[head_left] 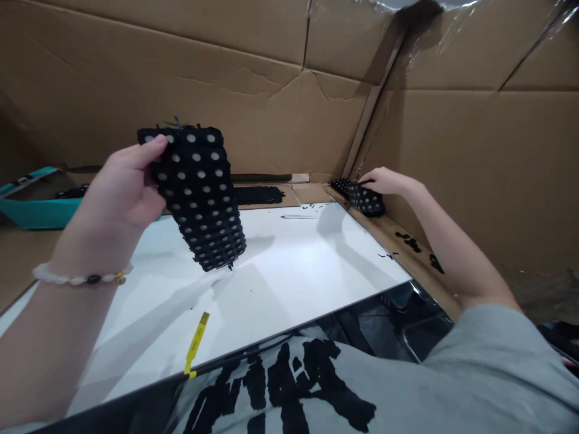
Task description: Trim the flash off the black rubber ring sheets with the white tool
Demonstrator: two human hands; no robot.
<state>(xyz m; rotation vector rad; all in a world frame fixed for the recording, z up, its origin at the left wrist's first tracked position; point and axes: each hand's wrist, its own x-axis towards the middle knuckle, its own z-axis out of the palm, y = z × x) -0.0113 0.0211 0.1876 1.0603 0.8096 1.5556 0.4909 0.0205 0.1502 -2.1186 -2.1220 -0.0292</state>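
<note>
My left hand (131, 184) grips the upper left corner of a black sheet with rows of pale round dots (199, 193). The sheet hangs tilted above the white board, its edges ragged with small strands. Far to the right, my right hand (389, 181) pinches the top of a second black dotted sheet (366, 202). That one rests by the cardboard wall, beside another dotted black piece (340, 185) at its left. The fingertips of my right hand are partly hidden behind the hand.
White board (289, 277) with a clear pen (298, 217) and a yellow tag (198, 343) at its near edge. A teal bin (40, 211) stands left. Black scraps (408, 241) lie along the right cardboard ledge. A flat black strip (260, 195) lies at the back. Cardboard walls (253, 78) enclose the board.
</note>
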